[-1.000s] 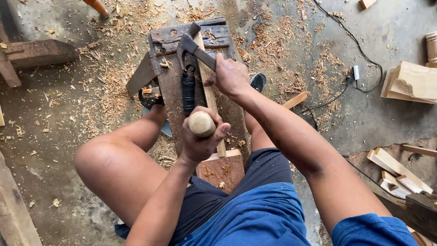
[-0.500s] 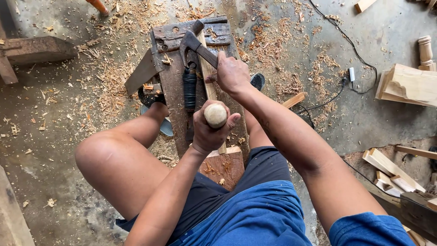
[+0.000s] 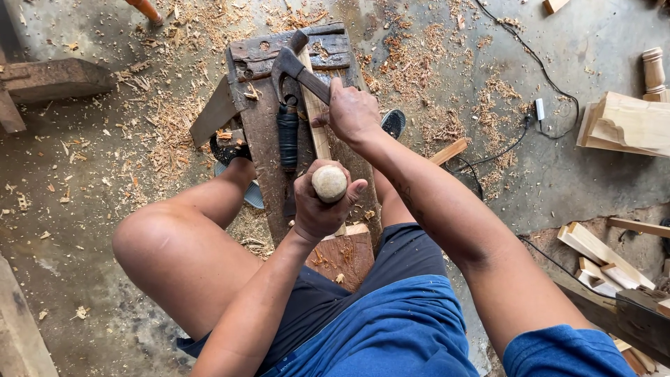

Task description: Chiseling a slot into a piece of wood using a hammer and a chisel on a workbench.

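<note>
On a shaving-strewn concrete floor (image 3: 84,209), a person in blue shorts (image 3: 391,335) sits astride a dark, worn wooden block (image 3: 262,132), seen from above. The left hand (image 3: 317,206) is wrapped tight around a pale wooden stick (image 3: 319,129), its rounded end (image 3: 329,183) poking up out of the fist while the rest slants away across the block. The right hand (image 3: 354,112) is clenched on the handle of a dark adze-like hatchet (image 3: 293,66), whose curved metal head sits above the far part of the stick, near the block's far end; whether the blade touches the wood cannot be told. A tool with a cord-wrapped grip (image 3: 287,136) lies lengthwise on the block, just beside the stick. A sandalled foot (image 3: 230,150) rests against the block's left side, and the toe of another sandal (image 3: 393,123) shows beyond the right wrist. Off to the right, a black cable (image 3: 516,139) runs across the floor past a small white plug (image 3: 539,109). Pale shaped timber pieces (image 3: 628,122) lie at the right edge, with more offcuts (image 3: 600,258) nearer the right knee.
</note>
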